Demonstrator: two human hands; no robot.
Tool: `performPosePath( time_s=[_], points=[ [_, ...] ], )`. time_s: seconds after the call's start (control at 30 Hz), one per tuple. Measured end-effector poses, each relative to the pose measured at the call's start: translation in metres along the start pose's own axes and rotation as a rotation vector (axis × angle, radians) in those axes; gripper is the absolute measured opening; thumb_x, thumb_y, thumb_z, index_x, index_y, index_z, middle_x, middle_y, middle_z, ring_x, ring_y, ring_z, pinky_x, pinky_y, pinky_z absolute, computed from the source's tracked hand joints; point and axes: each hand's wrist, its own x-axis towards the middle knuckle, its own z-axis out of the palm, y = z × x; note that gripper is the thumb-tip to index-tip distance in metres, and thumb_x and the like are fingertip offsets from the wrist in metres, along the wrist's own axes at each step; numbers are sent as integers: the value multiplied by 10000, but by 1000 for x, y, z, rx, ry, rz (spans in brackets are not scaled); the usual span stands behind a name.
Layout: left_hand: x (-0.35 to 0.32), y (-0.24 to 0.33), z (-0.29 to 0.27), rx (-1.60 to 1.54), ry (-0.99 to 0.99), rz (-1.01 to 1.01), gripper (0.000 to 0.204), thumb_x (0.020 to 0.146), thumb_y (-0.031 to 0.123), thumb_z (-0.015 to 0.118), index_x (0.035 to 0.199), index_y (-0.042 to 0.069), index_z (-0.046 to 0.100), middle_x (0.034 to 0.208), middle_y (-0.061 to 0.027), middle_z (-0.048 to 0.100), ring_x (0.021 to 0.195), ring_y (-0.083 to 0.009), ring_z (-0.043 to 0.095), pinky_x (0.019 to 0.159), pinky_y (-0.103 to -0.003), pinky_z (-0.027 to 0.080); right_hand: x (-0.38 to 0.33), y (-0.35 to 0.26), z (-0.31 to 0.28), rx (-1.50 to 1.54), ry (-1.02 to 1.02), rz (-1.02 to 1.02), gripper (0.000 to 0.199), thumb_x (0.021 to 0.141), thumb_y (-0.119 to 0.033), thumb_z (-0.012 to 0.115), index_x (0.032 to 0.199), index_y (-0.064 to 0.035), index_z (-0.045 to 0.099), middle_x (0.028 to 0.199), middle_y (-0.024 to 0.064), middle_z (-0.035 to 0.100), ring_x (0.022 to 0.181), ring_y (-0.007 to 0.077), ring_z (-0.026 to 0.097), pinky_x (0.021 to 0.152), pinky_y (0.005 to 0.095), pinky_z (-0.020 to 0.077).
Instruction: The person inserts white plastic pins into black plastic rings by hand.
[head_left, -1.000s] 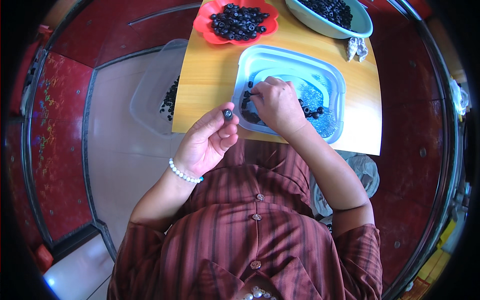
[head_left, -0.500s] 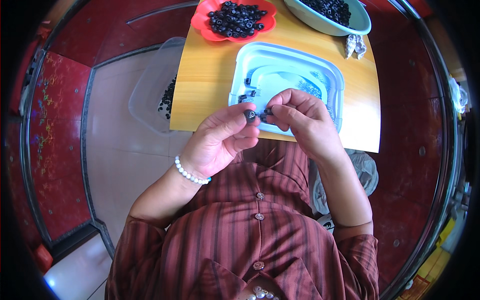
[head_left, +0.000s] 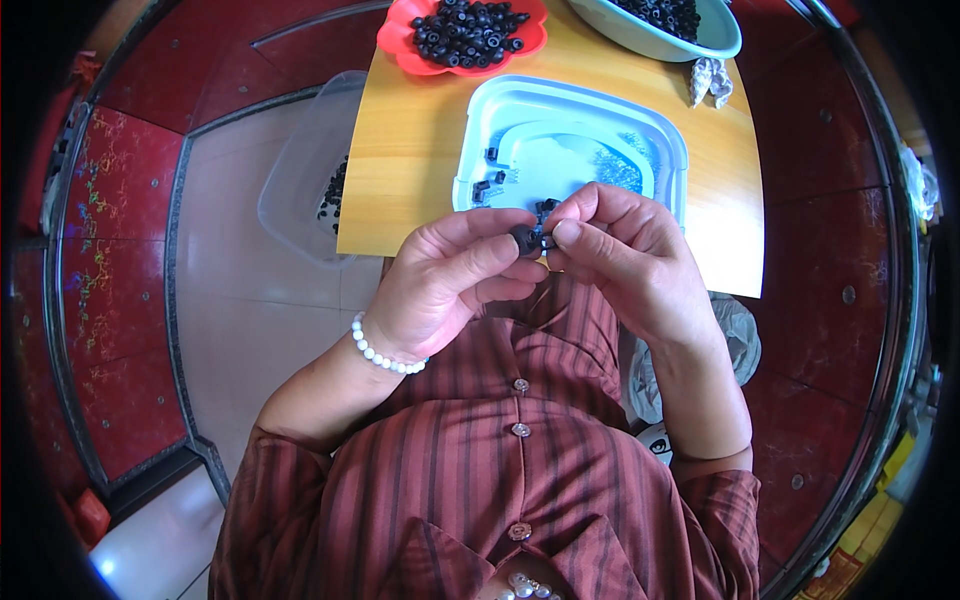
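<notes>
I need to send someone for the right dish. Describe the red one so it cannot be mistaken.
Start at the small wooden table in front of the seated person. At its far edge, left of the pale green bowl, sits the red dish, heaped with small black ring-shaped parts. It alone is red with a scalloped, flower-like rim; the light blue tray nearer the person is rectangular.

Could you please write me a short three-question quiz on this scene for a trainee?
1. True or false: the left hand and right hand meet over the near edge of the wooden table.
2. What colour is the flower-shaped dish of small black parts? A) blue B) red C) white
3. Fill in: a few black parts lie in the pale blue ___ behind the hands.

Key
1. True; both pinch a small black piece between fingertips.
2. B
3. tray
</notes>
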Motion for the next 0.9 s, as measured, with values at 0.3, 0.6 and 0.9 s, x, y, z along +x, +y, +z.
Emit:
performPosePath(
  time_s=[0.3,0.6,0.9],
  points=[
    [-1,4,5,82,44,28,260,889,25,572,1147,-4,571,1053,-127,644,882,-204,672,771,-279,570,-1,-2,4,-148,-3,-54,123,888,-104,605,884,18,592,758,20,613,658,47,548,567,186,432],
    [-4,7,6,175,76,31,238,884,22,571,1115,-34,576,1040,-157,637,935,-247,650,795,-359,568,-6,-3,9,-225,45,-51,93,894,-62,587,884,30,574,755,29,609,637,43,548,536,190,441],
    [-6,5,6,175,47,62,219,876,29,587,1089,-24,594,1006,-153,643,893,-243,660,778,-372,580,-8,1,9,-199,3,-101,93,889,-54,597,891,37,579,771,29,610,678,53,553,586,195,453]
  ],
)
